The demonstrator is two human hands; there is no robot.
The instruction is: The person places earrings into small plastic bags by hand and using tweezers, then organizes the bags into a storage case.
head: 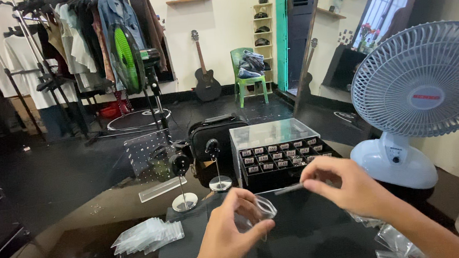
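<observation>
A small clear plastic bag (261, 207) is pinched in the left hand (231, 232) over the dark table (312, 239); the right hand (346, 183) grips a thin grey stick (289, 189) at its mouth. Beyond stand the compartmented display box (282, 152) and white fan (418, 99).

A clear small plastic bag (262, 207) is showing see-through against the glossy black table (313, 241). To the right, a pale blue desk fan (421, 94) is standing. Farther off, a black tray (283, 160) is carrying white tags; far left, a green fan (127, 58) is glowing.
</observation>
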